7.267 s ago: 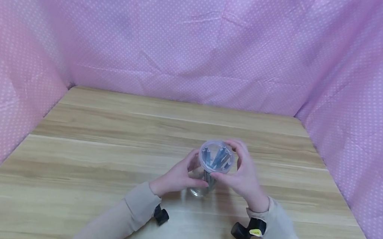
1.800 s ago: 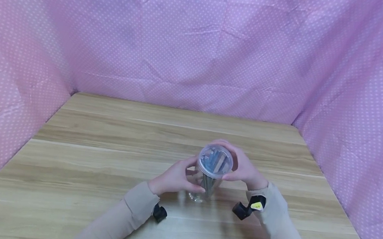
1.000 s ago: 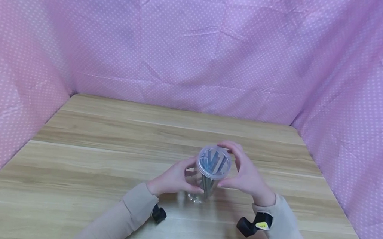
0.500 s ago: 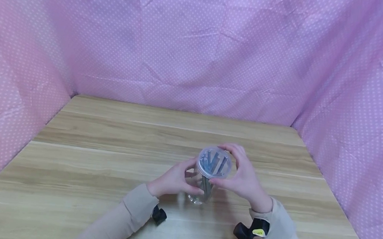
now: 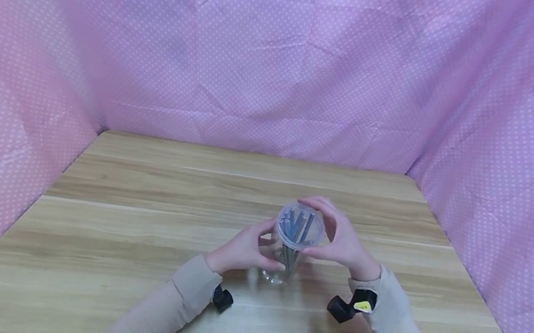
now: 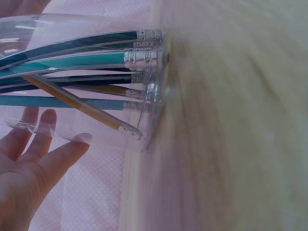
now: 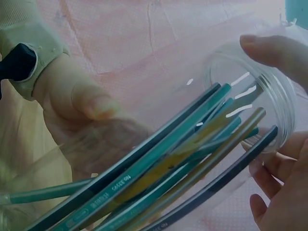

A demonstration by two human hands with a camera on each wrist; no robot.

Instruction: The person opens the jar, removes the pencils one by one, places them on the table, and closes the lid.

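Observation:
A clear plastic jar (image 5: 273,277) stands on the wooden table with a translucent round lid (image 5: 300,231) on its top. My left hand (image 5: 244,247) holds the jar's body from the left, thumb in front and fingers behind. Around the lid's right side curls my right hand (image 5: 342,241), thumb at the near edge and fingers at the far edge. Inside the jar lean several pencils (image 7: 159,168) in green, dark blue and yellow-brown. Their eraser ends with metal ferrules (image 6: 140,58) point down at the jar's bottom, as the left wrist view shows.
The light wood-grain table (image 5: 152,189) spreads around the jar. Pink dotted cloth (image 5: 257,56) hangs behind it and on both sides. Each forearm wears a beige sleeve, and a black wrist camera (image 5: 341,308) sits on the right one.
The right hand has shifted back and forth around the lid's edge, changing its grip. The pencils appear slightly turned under the lid. The left hand stays nearly still on the jar.

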